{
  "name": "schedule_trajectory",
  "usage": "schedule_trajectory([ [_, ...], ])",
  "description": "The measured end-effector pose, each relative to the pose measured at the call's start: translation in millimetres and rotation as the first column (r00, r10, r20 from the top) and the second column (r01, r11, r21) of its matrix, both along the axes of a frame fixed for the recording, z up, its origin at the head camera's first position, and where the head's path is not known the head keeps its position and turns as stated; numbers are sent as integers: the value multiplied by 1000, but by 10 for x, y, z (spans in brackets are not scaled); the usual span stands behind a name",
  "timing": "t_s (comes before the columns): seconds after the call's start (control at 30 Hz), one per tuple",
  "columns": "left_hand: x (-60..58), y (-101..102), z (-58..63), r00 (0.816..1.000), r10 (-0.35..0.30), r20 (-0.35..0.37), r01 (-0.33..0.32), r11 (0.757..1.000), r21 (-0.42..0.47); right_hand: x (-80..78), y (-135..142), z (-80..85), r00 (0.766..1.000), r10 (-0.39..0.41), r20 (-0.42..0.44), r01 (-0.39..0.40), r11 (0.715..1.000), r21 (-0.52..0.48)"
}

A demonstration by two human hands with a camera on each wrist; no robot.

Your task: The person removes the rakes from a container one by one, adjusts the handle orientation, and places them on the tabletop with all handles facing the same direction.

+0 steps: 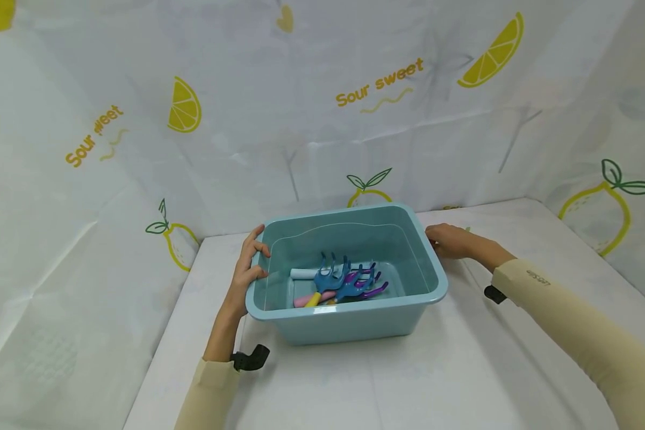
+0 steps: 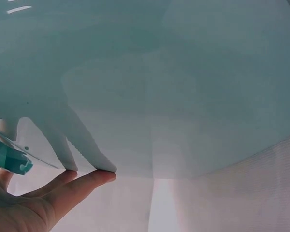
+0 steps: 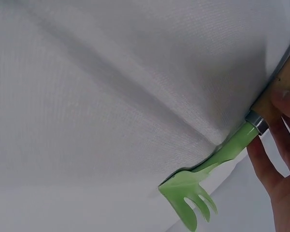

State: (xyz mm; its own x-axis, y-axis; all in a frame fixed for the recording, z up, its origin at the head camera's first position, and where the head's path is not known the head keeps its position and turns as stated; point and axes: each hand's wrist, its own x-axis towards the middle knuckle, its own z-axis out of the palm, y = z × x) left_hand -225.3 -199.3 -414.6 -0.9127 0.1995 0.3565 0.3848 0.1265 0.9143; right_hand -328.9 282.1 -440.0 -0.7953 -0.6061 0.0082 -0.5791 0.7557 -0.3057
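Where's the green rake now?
The green rake shows lower right in the right wrist view, its wooden handle in the right hand; in the head view, that hand is right of the blue tub.

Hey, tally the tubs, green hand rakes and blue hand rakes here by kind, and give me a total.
Light blue tub: 1
Green hand rake, in the right hand: 1
Blue hand rakes, overlapping inside the tub: 2
Total: 4
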Motion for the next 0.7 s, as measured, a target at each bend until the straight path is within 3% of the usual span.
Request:
schedule_trajectory([
  [0.23,13,6,12,1000,1,2,-1,1000,2,9,-14,117,1000,-13,27,12,999,31],
  [0.43,6,3,6,1000,-4,-7,4,1000,7,29,-10,400,999,-11,35,8,996,84],
  [0.7,3,4,10,1000,-5,-11,6,1000,4,32,-23,842,1000,1,13,-2,997,72],
])
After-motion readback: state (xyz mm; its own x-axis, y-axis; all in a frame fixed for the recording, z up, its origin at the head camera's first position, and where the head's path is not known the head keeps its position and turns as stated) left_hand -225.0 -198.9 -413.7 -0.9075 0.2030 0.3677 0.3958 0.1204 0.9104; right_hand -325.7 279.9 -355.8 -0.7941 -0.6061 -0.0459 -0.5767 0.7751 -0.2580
